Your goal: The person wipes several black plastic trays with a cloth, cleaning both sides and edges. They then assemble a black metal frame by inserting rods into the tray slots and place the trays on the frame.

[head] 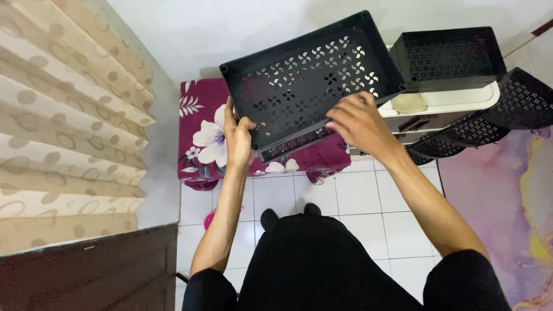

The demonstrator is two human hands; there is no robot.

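I hold a black plastic tray (305,75) with flower-shaped cut-outs, tilted up in front of me. My left hand (237,138) grips its near left corner. My right hand (360,121) grips its near right edge. The tray hangs above a maroon cloth with white flowers (201,129) that covers a low piece of furniture.
Another black perforated tray (446,55) sits on a white shelf unit (455,98) at the right, with more black trays (507,106) leaning beside it. Beige curtains (63,115) hang at the left, above a dark wooden surface (92,270). White floor tiles (357,201) and a purple rug (501,196) lie below.
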